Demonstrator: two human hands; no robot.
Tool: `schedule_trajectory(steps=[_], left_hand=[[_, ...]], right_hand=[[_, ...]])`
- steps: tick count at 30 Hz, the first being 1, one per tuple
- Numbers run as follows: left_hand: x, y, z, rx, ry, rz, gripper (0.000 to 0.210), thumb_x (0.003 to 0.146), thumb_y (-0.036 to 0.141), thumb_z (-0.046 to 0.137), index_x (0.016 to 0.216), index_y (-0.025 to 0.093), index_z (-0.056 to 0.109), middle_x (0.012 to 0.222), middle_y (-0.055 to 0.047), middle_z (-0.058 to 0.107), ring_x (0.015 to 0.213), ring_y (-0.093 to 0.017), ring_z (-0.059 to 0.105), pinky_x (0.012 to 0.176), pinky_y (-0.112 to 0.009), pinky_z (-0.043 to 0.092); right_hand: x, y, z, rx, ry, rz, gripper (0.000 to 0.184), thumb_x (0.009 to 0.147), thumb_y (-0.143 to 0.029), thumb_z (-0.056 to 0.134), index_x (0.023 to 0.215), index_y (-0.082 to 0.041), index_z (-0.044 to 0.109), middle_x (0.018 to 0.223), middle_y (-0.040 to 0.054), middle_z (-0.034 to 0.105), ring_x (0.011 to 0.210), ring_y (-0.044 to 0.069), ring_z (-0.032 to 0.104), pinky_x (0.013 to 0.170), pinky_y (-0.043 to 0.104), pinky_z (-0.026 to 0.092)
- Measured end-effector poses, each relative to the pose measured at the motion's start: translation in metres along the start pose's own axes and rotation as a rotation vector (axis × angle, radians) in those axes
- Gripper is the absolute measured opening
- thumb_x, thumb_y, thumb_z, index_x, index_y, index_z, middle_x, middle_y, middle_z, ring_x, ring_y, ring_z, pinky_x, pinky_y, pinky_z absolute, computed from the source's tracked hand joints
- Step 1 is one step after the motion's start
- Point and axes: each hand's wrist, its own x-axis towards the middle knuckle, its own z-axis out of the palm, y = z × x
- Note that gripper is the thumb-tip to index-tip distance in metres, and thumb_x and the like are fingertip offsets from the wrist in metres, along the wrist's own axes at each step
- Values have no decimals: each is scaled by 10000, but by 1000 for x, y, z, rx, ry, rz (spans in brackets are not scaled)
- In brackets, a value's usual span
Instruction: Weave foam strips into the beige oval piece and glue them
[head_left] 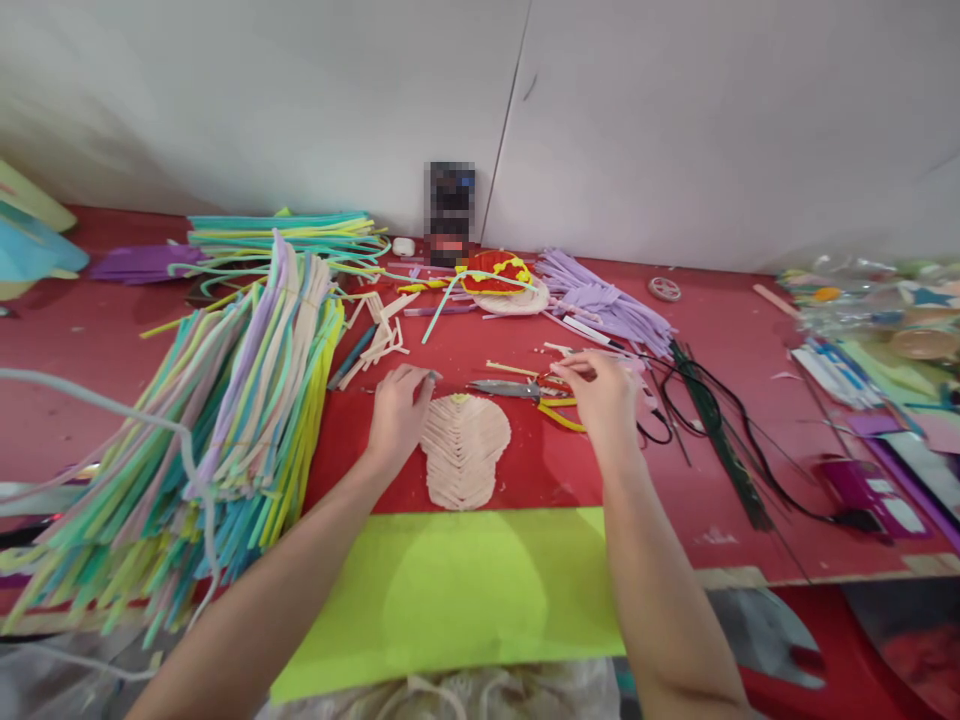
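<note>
A cream leaf-shaped piece (465,450) made of fuzzy pipe cleaners lies flat on the red table, its strands slanting from a middle seam. At its upper left edge is my left hand (400,412), fingers bent together; whatever is between the tips cannot be made out. Further right, my right hand (600,392) is raised with thumb and forefinger pinched close; anything held there is too small to name. Just left of it lie scissors (506,388) with yellow and red handles, blades pointing left. The right fingertips overlap the handle area; I cannot tell whether they touch.
A big heap of coloured pipe cleaners (247,400) covers the left side. Purple pipe cleaners (600,295) and a red and yellow piece (495,272) lie at the back. Black cable (750,440) and a purple box (870,495) are right. Yellow-green sheet (465,590) hangs in front.
</note>
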Motion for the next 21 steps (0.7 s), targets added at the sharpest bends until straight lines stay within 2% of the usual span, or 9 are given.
schedule_trajectory(steps=[3, 7, 11, 14, 21], left_hand=[[-1, 24, -18, -77, -77, 49, 211, 902, 235, 457, 965, 186, 653, 977, -46, 662, 922, -172, 600, 855, -307, 457], [3, 39, -27, -68, -178, 25, 176, 876, 223, 500, 972, 196, 645, 1002, -38, 669, 929, -169, 613, 863, -301, 455], [9, 25, -11, 64, -159, -6, 174, 889, 223, 473, 880, 165, 637, 910, -61, 656, 857, -189, 605, 807, -328, 463], [8, 12, 1, 124, -127, 33, 182, 897, 195, 451, 878, 160, 629, 900, -66, 636, 869, -192, 585, 808, -333, 459], [1, -3, 8, 38, -186, 82, 108, 845, 182, 558, 919, 191, 636, 918, -40, 623, 889, -183, 574, 838, -334, 462]], right_hand=[[-6, -21, 12, 8, -88, -1, 210, 854, -381, 568, 784, -201, 651, 665, 26, 669, 668, 187, 636, 685, 307, 468], [-13, -38, 27, -23, -161, -78, 136, 854, -299, 575, 823, -193, 654, 812, 50, 676, 728, 183, 620, 703, 305, 462], [-21, -41, 42, 11, -193, -100, 112, 853, -268, 575, 855, -193, 659, 835, 49, 639, 701, 167, 590, 705, 303, 471], [-28, -41, 52, 46, -238, -123, 105, 849, -259, 589, 848, -187, 665, 838, 52, 630, 714, 167, 590, 730, 309, 480], [-39, -39, 63, 112, -352, -146, 133, 842, -232, 608, 953, -216, 678, 916, 53, 639, 892, 196, 616, 839, 336, 489]])
